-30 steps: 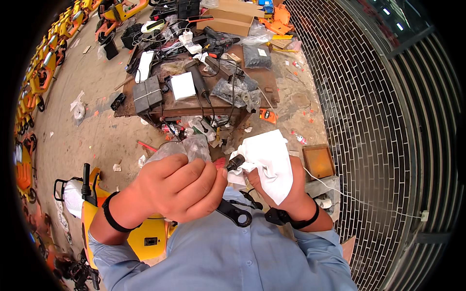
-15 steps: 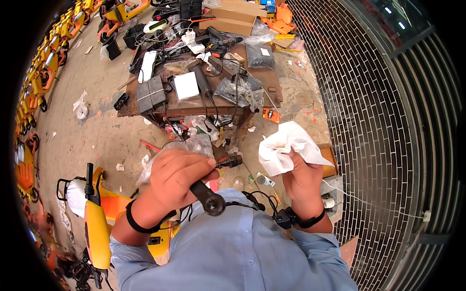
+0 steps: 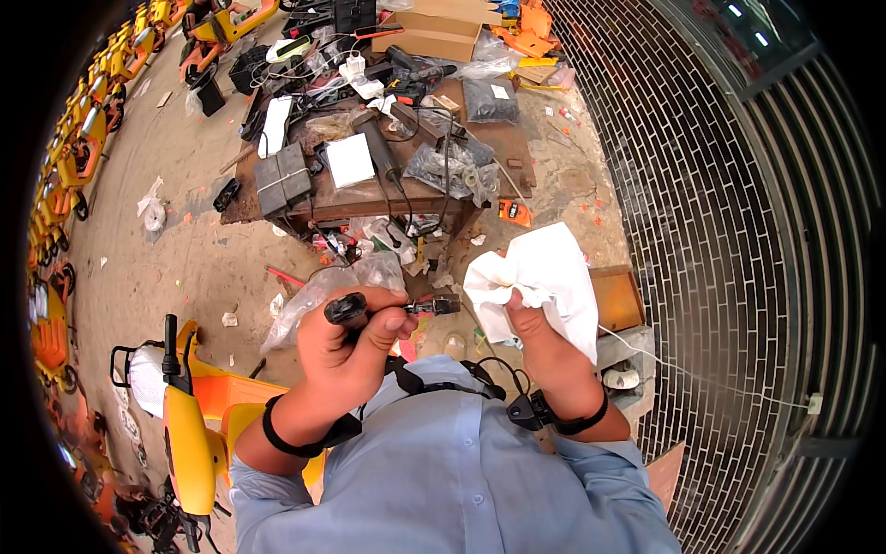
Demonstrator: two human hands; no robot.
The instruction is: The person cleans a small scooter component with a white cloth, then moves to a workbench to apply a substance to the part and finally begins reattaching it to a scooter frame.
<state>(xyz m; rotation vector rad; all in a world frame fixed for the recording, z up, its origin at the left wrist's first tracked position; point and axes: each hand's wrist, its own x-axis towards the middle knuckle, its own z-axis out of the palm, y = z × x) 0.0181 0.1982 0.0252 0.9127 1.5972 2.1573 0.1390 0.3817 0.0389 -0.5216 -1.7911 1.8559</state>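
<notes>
My left hand (image 3: pixel 343 360) is closed around a black part with a rounded end (image 3: pixel 346 308) that sticks up above the fingers. From the thumb side a short dark cylindrical piece with some red (image 3: pixel 437 305) points to the right. Whether the two are joined is hidden in the grip. A crumpled white paper wipe (image 3: pixel 565 272) is pinched in my right hand (image 3: pixel 552 355), thumb on top, the sheet spreading above and to the right. The cylindrical piece comes close to the wipe's left edge, with a small gap between them.
Ahead stands a cluttered low table (image 3: pixel 369 210) with cables, bagged parts and an open cardboard box (image 3: pixel 429 37). A yellow scooter (image 3: pixel 189 443) is close at my left. Along the right runs a roll-down shutter (image 3: pixel 701 231). Plastic bags (image 3: pixel 369 272) and scraps litter the floor.
My left hand has turned, so the black part's rounded end has swung from below the fingers to above them. My right hand and the wipe have moved left, nearer the cylindrical piece.
</notes>
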